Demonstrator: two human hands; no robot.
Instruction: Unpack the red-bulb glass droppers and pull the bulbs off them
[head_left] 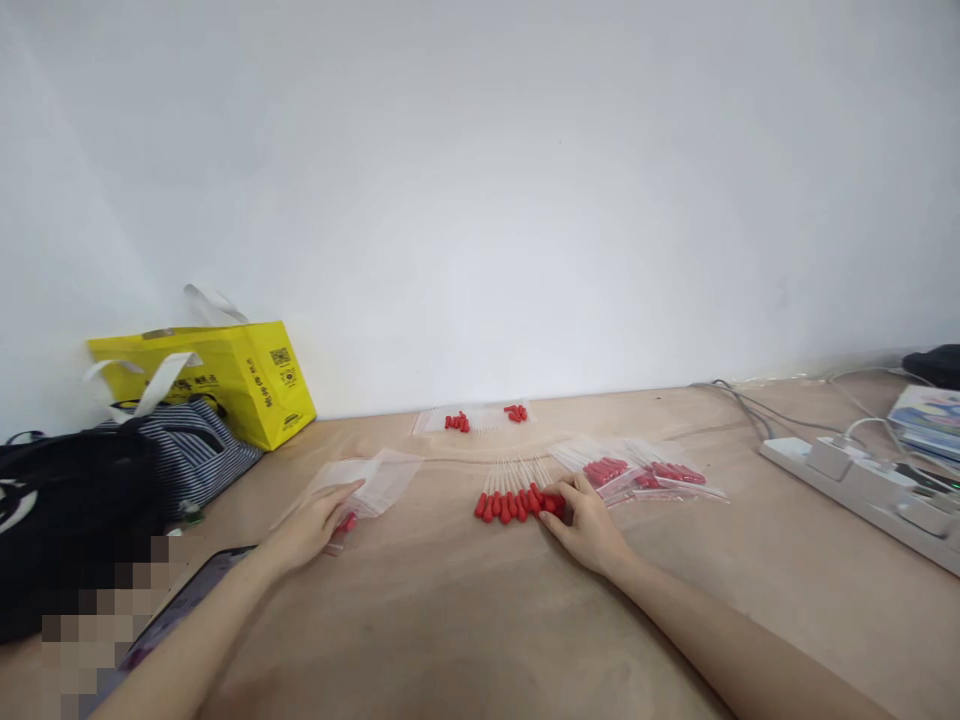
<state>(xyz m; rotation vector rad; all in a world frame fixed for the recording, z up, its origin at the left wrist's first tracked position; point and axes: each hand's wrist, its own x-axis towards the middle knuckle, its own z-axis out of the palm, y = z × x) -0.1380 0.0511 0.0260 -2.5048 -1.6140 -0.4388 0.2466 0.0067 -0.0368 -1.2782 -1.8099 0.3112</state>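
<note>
My left hand (311,525) is at the left, its fingers together on a clear plastic zip bag (390,480). A bit of red shows in the bag just beside my fingers; how the thumb grips is hidden. Near the middle, a row of thin pale sticks with red bulb-shaped ends (506,507) lies fanned out on the table, red ends toward me. My right hand (585,525) curls its thumb and fingers around the red ends at the row's right side. Behind that hand lie several zip bags (637,465) with red-ended sticks in them.
Against the wall, another clear bag (487,418) has small red pieces on it. A yellow bag (277,390), a striped bag (217,455) and a black bag (82,520) stand left. A phone or tablet (195,600) lies under my left forearm. Right is a power strip (855,490) with cables.
</note>
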